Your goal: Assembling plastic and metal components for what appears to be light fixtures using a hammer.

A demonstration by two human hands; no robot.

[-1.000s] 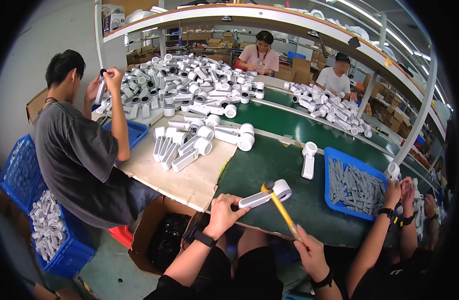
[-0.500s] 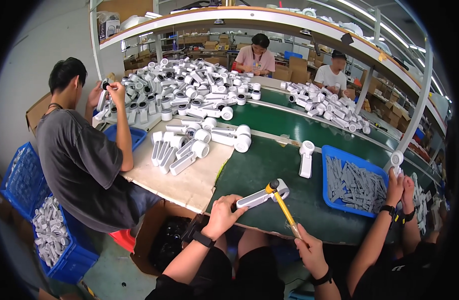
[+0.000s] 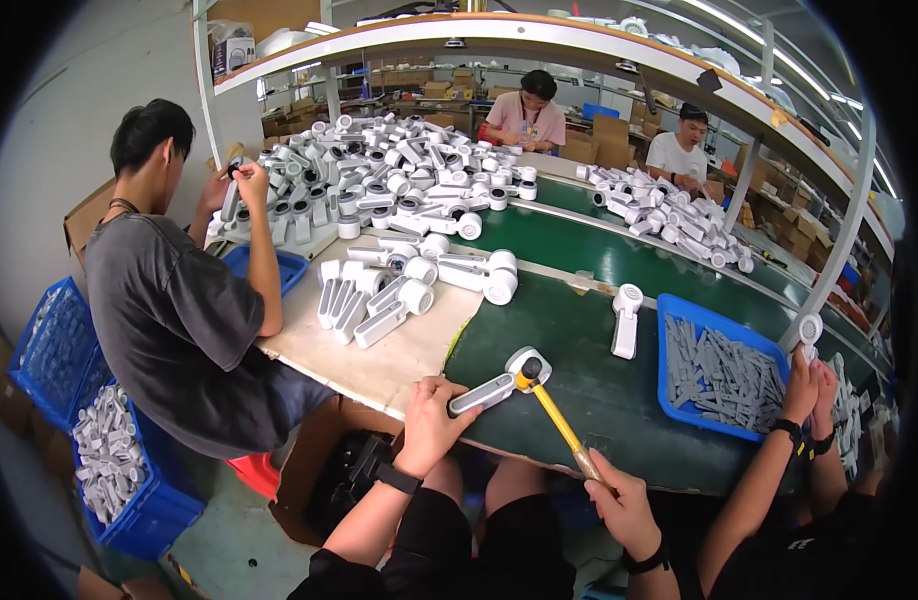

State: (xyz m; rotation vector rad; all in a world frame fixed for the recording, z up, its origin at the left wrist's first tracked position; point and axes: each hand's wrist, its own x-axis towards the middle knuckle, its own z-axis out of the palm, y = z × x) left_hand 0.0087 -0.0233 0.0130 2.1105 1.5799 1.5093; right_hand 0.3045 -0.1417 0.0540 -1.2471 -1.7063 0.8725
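Observation:
My left hand grips the handle end of a white-and-grey shower-head-shaped part near the front edge of the green work surface. The part's round end points away to the right. In my right hand is a hammer with a yellow handle and a dark head. That head overlaps the part's round end in view; I cannot tell whether they touch. Another such white part lies farther back, right of centre.
A blue tray of grey strips lies at right, beside a co-worker's hands holding a white part. Several white parts rest on the pale board, with a large pile behind. Another co-worker sits at left. A shelf crosses overhead.
My left hand and the part have shifted left, and the part tilts more steeply. The hammer head has moved left with it. The whole view has shifted slightly.

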